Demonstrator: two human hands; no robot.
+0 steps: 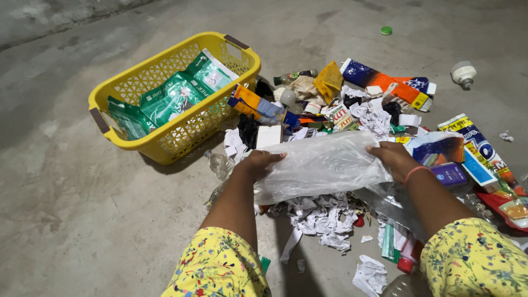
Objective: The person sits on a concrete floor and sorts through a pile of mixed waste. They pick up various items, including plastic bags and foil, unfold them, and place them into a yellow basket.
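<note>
Both hands, left hand [257, 163] and right hand [391, 157], grip opposite edges of a clear plastic bag [322, 165]; light, limp, probably slippery, best pinched at edges.

We cannot see what lies under the clear plastic bag [322, 165]: it covers the middle of the litter heap on the concrete floor [82, 220]. Our left hand [258, 163] has its fingertips curled over the bag's edge, so they are hidden; our right hand [393, 157] hides part of its fingers the same way. In the yellow basket [165, 137] the green packets [176, 93] are partly masked by its lattice wall. A clear bottle [404, 286] is cut off by the bottom edge, and a red-and-white wrapper [509, 206] by the right edge.
</note>
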